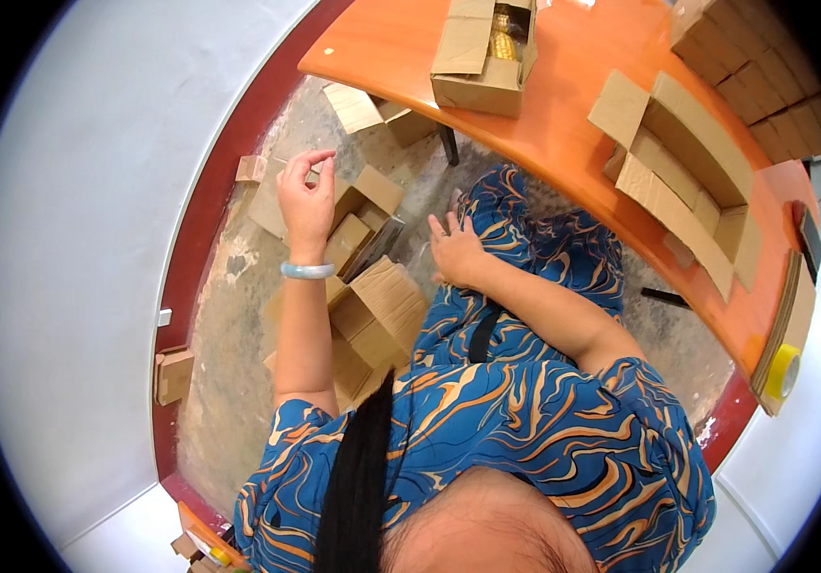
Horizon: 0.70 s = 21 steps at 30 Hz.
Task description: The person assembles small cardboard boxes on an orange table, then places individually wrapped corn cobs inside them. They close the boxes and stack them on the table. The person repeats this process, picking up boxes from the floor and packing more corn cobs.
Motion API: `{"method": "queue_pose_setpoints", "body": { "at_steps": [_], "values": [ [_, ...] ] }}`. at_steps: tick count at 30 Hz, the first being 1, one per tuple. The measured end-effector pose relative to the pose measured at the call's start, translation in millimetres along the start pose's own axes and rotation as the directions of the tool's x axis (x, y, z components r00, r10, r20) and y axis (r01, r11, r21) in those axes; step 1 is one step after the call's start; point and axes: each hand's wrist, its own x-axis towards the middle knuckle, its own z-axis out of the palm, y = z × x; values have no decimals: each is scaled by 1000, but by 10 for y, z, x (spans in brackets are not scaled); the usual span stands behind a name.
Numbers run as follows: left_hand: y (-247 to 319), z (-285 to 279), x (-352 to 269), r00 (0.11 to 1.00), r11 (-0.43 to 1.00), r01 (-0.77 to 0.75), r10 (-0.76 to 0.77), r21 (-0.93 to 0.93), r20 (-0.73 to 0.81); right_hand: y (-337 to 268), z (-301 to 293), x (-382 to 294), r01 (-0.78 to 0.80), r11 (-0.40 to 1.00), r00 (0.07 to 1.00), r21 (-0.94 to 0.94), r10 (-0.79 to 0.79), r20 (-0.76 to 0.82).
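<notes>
My left hand (307,197) is raised over open cardboard boxes on the floor, its thumb and forefinger curled close to each other, with nothing visible between them; a pale bangle (307,271) circles that wrist. With fingers spread, my right hand (457,249) rests by my thigh, on or just over the patterned blue trousers (500,222), and holds nothing that I can see. Below the left hand lie an open carton (357,236) and another with its flaps up (382,308). On the orange table (554,136) a cardboard box (482,86) shows wrapped corn cobs (503,44) through its opening.
A long open carton (697,165) stands on the table, with stacked small boxes (761,79) behind it. Flattened cardboard (786,322) and a yellow tape roll (783,371) are at the table's right end. Small boxes (174,376) sit along the wall. A black table leg (448,145) stands ahead.
</notes>
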Motion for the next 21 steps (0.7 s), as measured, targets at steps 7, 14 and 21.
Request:
{"method": "queue_pose_setpoints", "body": {
  "at_steps": [7, 14, 21],
  "values": [
    [806, 194, 291, 986, 890, -72, 130, -449, 101, 340, -709, 389, -10, 995, 931, 102, -28, 365],
    [1478, 617, 927, 652, 647, -682, 749, -341, 118, 376, -2915, 764, 26, 998, 992, -52, -20, 123],
    [1584, 678, 1082, 431, 458, -887, 866, -55, 254, 1597, -3050, 1408, -63, 963, 996, -261, 76, 39]
  ]
}}
